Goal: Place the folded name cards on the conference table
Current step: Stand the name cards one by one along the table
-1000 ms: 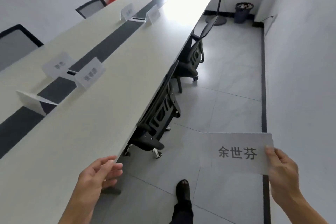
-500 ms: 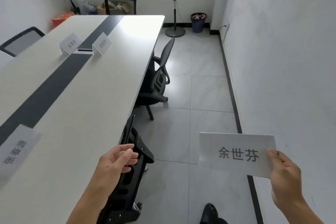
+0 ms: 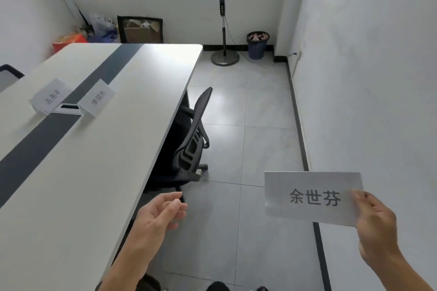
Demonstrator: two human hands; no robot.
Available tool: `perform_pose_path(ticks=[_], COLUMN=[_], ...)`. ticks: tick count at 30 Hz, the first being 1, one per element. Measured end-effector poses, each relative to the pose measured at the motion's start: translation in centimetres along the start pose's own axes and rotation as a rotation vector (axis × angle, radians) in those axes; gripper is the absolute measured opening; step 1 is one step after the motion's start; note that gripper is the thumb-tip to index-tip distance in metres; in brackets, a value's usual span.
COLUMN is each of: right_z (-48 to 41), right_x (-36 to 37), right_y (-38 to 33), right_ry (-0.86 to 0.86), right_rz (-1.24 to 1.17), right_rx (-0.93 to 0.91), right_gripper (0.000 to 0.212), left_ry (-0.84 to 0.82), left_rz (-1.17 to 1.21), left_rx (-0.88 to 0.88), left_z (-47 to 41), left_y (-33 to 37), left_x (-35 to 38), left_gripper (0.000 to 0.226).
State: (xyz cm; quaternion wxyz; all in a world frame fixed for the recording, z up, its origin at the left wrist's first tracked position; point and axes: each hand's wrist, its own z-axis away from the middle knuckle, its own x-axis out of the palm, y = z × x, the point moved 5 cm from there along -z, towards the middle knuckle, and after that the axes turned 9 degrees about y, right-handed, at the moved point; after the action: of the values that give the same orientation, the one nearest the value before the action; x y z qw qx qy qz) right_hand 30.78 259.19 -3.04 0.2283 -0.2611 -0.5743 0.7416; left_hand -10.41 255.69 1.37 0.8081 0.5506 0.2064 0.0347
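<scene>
My right hand [image 3: 376, 222] pinches the right edge of a white name card [image 3: 309, 196] with black characters, held over the floor beside the right wall. My left hand [image 3: 158, 217] hovers with relaxed fingers and holds nothing, just off the near edge of the long white conference table [image 3: 99, 172]. Two folded name cards stand on the table on either side of its dark centre strip: one on the left [image 3: 50, 95], one on the right [image 3: 95, 98].
A black office chair [image 3: 189, 146] is tucked under the table's right edge. A standing fan [image 3: 222, 19] and a dark waste bin [image 3: 257, 45] stand at the far wall. Boxes and bags [image 3: 139, 29] pile in the far left corner. Grey floor runs between table and wall.
The view has advanced along the table toward the far wall; nearer cards have dropped out of sight. Both hands kept their pose, the right still holding the card.
</scene>
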Motion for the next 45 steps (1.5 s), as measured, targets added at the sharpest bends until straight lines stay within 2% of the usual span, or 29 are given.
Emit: perform_pose_path(ticks=[9, 12, 19, 26, 29, 32, 35, 40, 45], right_z=[-17.4, -22.9, -35.3, -51.5, -59.8, -66.9, -72.8, -80.8, -87.7], right_x=[14.6, 19.1, 27.8, 36.1, 40.6, 46.3, 52.2, 63.4, 75.4], right_y=[-5.2, -6.9, -12.7, -15.9, -17.7, -21.2, -24.6, -28.6, -29.9], right_ry=[-0.020, 0.013, 0.054, 0.061, 0.013, -0.064, -0.145, -0.279, -0.331], right_rz=[0.018, -0.027, -0.084, -0.108, -0.101, -0.076, -0.057, -0.066, -0.063], right_rx=[-0.029, -0.013, -0.006, 0.015, 0.005, -0.016, -0.048, -0.064, -0.022], right_gripper=[0.024, 0.025, 0.027, 0.026, 0.026, 0.026, 0.027, 0.027, 0.026], left_ry=[0.053, 0.042, -0.113, -0.128, -0.105, -0.074, 0.030, 0.200, 0.291], left_rz=[-0.019, -0.015, -0.063, -0.083, -0.069, -0.046, -0.016, 0.057, 0.139], left_rx=[-0.074, -0.045, 0.091, 0.090, 0.057, 0.036, 0.010, -0.085, -0.126], left_z=[-20.7, -28.7, -44.9, -59.8, -65.3, -70.3, -75.1, -83.0, -94.0], left_y=[4.7, 9.1, 22.5, 29.4, 32.3, 36.1, 38.0, 39.4, 41.2], left_x=[6.4, 8.8, 16.7, 26.3, 30.1, 32.5, 33.2, 32.8, 32.6], left_gripper=[0.019, 0.018, 0.017, 0.018, 0.018, 0.044, 0.017, 0.018, 0.017])
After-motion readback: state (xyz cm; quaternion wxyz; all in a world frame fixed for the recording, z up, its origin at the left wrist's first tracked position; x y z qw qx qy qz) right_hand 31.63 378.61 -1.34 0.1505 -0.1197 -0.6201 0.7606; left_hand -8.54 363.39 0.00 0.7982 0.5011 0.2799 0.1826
